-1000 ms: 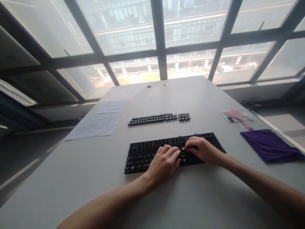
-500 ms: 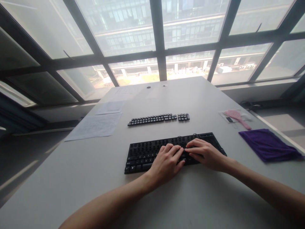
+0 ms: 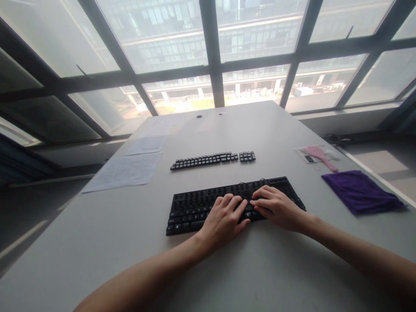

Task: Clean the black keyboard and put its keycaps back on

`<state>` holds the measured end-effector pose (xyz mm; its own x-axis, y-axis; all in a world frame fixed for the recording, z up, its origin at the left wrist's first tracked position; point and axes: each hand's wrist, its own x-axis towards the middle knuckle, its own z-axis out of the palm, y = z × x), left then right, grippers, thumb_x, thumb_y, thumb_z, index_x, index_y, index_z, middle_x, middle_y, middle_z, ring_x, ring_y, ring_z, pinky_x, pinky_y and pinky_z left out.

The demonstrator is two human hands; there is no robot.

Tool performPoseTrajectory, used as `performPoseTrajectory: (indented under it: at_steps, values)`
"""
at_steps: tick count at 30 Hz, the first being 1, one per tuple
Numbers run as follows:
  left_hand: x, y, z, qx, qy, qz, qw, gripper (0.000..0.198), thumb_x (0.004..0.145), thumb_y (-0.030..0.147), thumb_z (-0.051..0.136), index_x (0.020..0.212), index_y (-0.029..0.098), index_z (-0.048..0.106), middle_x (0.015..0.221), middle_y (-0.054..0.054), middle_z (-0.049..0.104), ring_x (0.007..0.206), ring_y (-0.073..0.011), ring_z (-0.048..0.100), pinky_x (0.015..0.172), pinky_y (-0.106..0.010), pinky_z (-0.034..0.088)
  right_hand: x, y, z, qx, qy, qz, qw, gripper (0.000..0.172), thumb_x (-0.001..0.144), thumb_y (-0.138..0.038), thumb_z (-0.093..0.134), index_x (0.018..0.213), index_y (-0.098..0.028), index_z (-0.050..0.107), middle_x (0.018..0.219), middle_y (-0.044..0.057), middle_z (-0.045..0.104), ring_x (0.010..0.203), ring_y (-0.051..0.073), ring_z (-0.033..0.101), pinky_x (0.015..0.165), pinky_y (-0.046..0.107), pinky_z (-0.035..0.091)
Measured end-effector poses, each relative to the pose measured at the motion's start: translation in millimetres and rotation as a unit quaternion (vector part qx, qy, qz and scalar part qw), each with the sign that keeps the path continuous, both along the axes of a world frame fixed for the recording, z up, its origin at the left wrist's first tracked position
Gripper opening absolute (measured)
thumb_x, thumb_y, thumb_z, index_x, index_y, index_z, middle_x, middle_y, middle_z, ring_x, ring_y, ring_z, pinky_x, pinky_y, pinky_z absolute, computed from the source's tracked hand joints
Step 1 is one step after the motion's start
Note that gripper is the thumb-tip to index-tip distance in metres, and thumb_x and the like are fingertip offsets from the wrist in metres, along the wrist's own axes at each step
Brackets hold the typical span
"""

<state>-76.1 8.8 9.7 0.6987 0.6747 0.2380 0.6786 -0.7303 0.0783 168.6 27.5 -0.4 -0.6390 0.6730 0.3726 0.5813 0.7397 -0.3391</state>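
Your right hand [image 3: 276,208] is drawn narrow over the black keyboard [image 3: 201,197] (whether it pinches anything, I cannot tell), while your left hand [image 3: 224,217] lies loosely spread beside it, gripping nothing visible – let that one steady the keyboard on the bench [image 3: 276,134]. Press the keys [image 3: 195,216] straight down, evenly; the loose keycaps [image 3: 208,160] lie in rows just beyond

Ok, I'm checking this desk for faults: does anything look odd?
Yes: the black keyboard is missing keycaps across its upper rows, while loose keycaps sit lined up on the desk beyond it. Nothing looks spilled.
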Motion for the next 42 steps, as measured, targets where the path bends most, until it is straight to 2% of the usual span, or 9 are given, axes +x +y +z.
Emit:
performPoseTrajectory:
  at_steps: [8, 16, 21, 25, 29, 32, 35, 38, 42]
  values:
    - [2.5, 0.0, 1.7, 0.004, 0.008, -0.003, 1.0, 0.048, 0.096, 0.042, 0.061, 0.136, 0.017, 0.053, 0.128, -0.013, 0.06, 0.122, -0.0315, 0.05, 0.096, -0.046, 0.044, -7.8, 0.3, 4.2, 0.004, -0.013, -0.016, 1.0, 0.025, 0.102, -0.026, 0.051, 0.087, -0.02, 0.07, 0.105, 0.009, 0.069, 0.098, 0.022, 0.059, 0.086, 0.039, 0.049]
    - [1.1, -2.3, 1.0, 0.008, -0.018, 0.009, 1.0, 0.052, 0.093, 0.041, 0.064, 0.14, 0.021, 0.052, 0.134, -0.013, 0.058, 0.126, -0.0318, 0.05, 0.099, -0.046, 0.046, -6.9, -1.4, 5.8, 0.004, 0.02, -0.015, 1.0, 0.02, 0.1, -0.025, 0.052, 0.1, -0.022, 0.071, 0.106, 0.01, 0.069, 0.099, 0.023, 0.06, 0.088, 0.04, 0.05]
    - [-3.6, 3.1, 17.0, 0.0, -0.052, 0.02, 0.998, 0.046, 0.099, 0.036, 0.055, 0.141, 0.017, 0.051, 0.131, -0.013, 0.061, 0.121, -0.0295, 0.053, 0.097, -0.045, 0.047, 6.1, 7.8, 16.0, 0.003, 0.084, -0.068, 0.994, 0.019, 0.099, -0.023, 0.051, 0.103, -0.022, 0.07, 0.103, 0.01, 0.07, 0.097, 0.024, 0.062, 0.089, 0.042, 0.051]
    - [-6.2, 33.7, 37.5, 0.01, -0.096, 0.071, 0.993, 0.034, 0.099, 0.028, 0.053, 0.131, 0.018, 0.062, 0.123, -0.011, 0.066, 0.112, -0.0269, 0.056, 0.097, -0.044, 0.048, 21.6, 38.7, 27.5, 0.012, 0.1, -0.139, 0.985, 0.022, 0.096, -0.02, 0.054, 0.107, -0.02, 0.072, 0.102, 0.01, 0.072, 0.099, 0.026, 0.062, 0.09, 0.043, 0.051]
    - [5.7, 88.4, 43.6, 0.017, -0.097, 0.085, 0.991, 0.029, 0.096, 0.025, 0.057, 0.121, 0.018, 0.069, 0.114, -0.009, 0.068, 0.105, -0.0249, 0.057, 0.097, -0.042, 0.048, 23.0, 90.0, 27.5, 0.032, 0.041, -0.162, 0.985, 0.023, 0.094, -0.019, 0.056, 0.108, -0.018, 0.074, 0.105, 0.01, 0.071, 0.102, 0.027, 0.06, 0.093, 0.041, 0.049]
    - [22.8, 130.1, 35.6, 0.016, -0.061, 0.107, 0.992, 0.023, 0.095, 0.025, 0.06, 0.111, 0.019, 0.074, 0.109, -0.008, 0.068, 0.103, -0.0247, 0.057, 0.097, -0.04, 0.046, 13.7, 124.7, 20.6, 0.042, -0.031, -0.169, 0.984, 0.022, 0.093, -0.017, 0.058, 0.105, -0.017, 0.076, 0.107, 0.011, 0.07, 0.103, 0.027, 0.057, 0.092, 0.039, 0.047]
    - [38.9, 159.7, 23.8, 0.015, -0.015, 0.124, 0.992, 0.019, 0.094, 0.024, 0.061, 0.103, 0.019, 0.077, 0.107, -0.009, 0.067, 0.103, -0.0263, 0.055, 0.092, -0.039, 0.046, 2.8, 145.5, 13.4, 0.053, -0.087, -0.164, 0.981, 0.021, 0.092, -0.016, 0.059, 0.101, -0.019, 0.078, 0.108, 0.012, 0.068, 0.102, 0.027, 0.055, 0.086, 0.038, 0.045]
    - [49.2, 174.0, 13.2, 0.016, -0.002, 0.121, 0.993, 0.017, 0.092, 0.021, 0.062, 0.099, 0.018, 0.077, 0.106, -0.011, 0.066, 0.103, -0.0274, 0.053, 0.088, -0.039, 0.047, -3.8, 155.0, 8.6, 0.058, -0.119, -0.157, 0.979, 0.021, 0.093, -0.017, 0.059, 0.099, -0.019, 0.079, 0.107, 0.012, 0.067, 0.102, 0.028, 0.054, 0.082, 0.037, 0.043]
    - [54.5, 178.0, 3.5, 0.018, 0.003, 0.111, 0.994, 0.017, 0.094, 0.021, 0.061, 0.098, 0.019, 0.078, 0.105, -0.011, 0.065, 0.104, -0.0284, 0.052, 0.087, -0.041, 0.046, -5.6, 160.4, 5.3, 0.059, -0.141, -0.146, 0.977, 0.02, 0.094, -0.018, 0.059, 0.097, -0.02, 0.079, 0.107, 0.013, 0.066, 0.103, 0.028, 0.052, 0.082, 0.037, 0.04]
